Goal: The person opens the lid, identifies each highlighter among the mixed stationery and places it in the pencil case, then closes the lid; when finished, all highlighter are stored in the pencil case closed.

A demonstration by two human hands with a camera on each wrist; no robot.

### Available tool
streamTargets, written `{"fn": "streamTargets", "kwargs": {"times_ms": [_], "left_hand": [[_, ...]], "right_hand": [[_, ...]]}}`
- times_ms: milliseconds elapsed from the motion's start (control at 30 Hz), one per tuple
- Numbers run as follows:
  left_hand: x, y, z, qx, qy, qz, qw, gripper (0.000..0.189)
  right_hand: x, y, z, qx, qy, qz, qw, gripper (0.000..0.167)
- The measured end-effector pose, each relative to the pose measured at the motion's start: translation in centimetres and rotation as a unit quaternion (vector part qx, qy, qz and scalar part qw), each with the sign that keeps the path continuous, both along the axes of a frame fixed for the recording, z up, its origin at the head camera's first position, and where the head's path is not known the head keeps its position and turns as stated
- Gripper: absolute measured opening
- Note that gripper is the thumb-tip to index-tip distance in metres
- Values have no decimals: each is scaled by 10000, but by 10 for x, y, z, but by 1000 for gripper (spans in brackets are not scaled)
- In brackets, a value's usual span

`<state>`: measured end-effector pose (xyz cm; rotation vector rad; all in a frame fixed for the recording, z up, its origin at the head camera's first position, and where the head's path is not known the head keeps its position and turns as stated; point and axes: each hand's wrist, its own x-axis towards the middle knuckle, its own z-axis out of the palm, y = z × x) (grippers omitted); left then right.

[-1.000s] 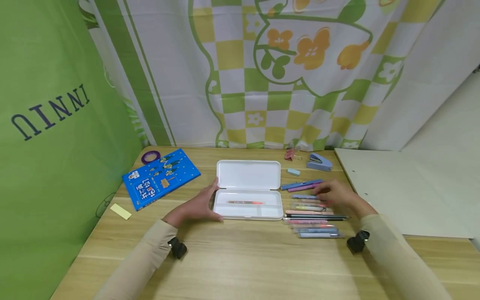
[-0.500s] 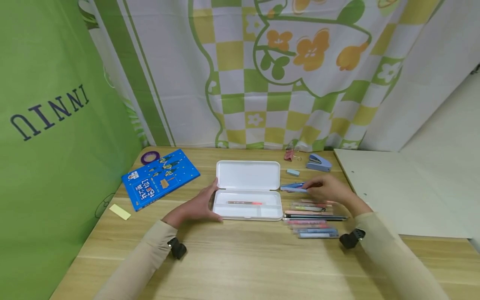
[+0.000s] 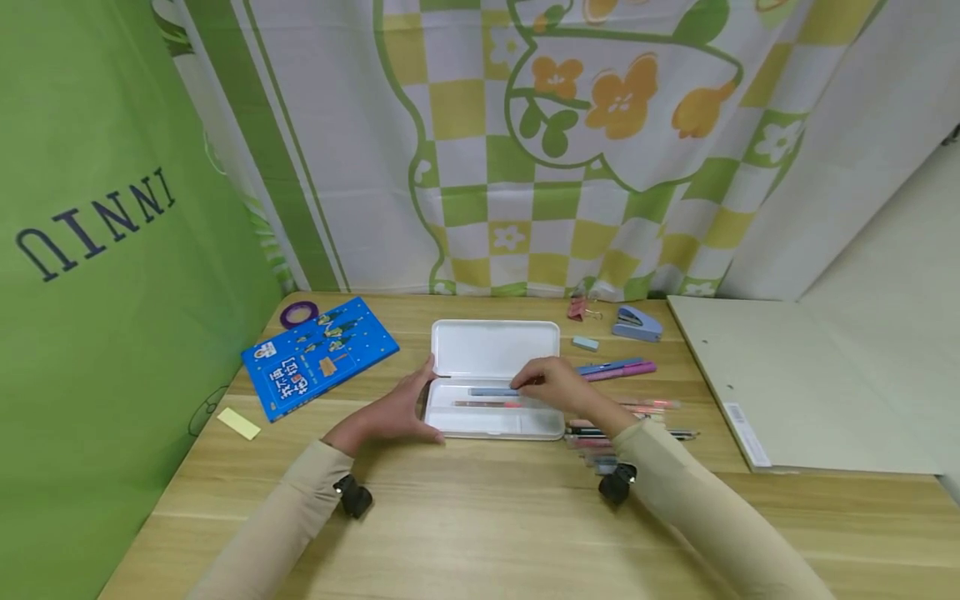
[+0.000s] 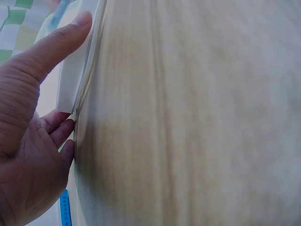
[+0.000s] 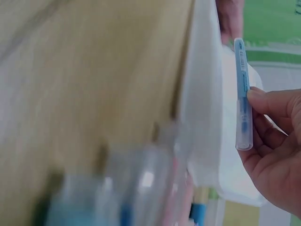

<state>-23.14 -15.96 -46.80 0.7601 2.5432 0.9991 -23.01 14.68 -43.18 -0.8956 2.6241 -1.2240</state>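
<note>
A white pencil case (image 3: 497, 346) lies with its lid raised, and one pen with a reddish end (image 3: 480, 404) rests inside. My left hand (image 3: 397, 408) holds the case at its left end. Its thumb (image 4: 56, 44) lies along the near wall, with the other fingers at the corner. My right hand (image 3: 558, 387) is over the case's right half and pinches a blue pen with a clear cap (image 5: 242, 77) between thumb and fingers. The pen points lengthwise along the case, above the rear compartment. Right of the case, several pens (image 3: 600, 442) are partly hidden by my right forearm.
Blue and purple pens (image 3: 618, 371), a small eraser (image 3: 585, 342), a stapler (image 3: 637, 323) and a pink binder clip (image 3: 577, 308) lie at the right back. A blue book (image 3: 322, 358), purple tape roll (image 3: 298, 313) and yellow sticky notes (image 3: 238, 422) lie left. A pale board (image 3: 810, 383) is far right.
My right hand has picked the blue pen from the row on the right and carried it left over the case. My left hand stays at the case's left end.
</note>
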Motion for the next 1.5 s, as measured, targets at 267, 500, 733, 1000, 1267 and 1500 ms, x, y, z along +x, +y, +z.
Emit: {"fn": "streamTargets", "kwargs": {"times_ms": [267, 500, 733, 1000, 1267, 1500], "left_hand": [[-1, 0, -1, 21, 53, -34, 10000, 134], [0, 1, 0, -26, 12, -36, 10000, 135], [1, 1, 1, -27, 15, -47, 10000, 135], [2, 1, 2, -32, -63, 2, 10000, 135], [0, 2, 0, -27, -39, 21, 10000, 135], [3, 2, 4, 21, -75, 26, 10000, 133]], "right_hand": [[0, -21, -9, 217, -81, -166, 9996, 10], [1, -28, -12, 348, 60, -258, 9990, 9], [2, -31, -15, 511, 331, -342, 9976, 10], [3, -25, -13, 181, -34, -457, 9988, 12], [6, 6, 3, -637, -850, -415, 9935, 20], [14, 45, 9, -1444, -1728, -729, 9716, 27]]}}
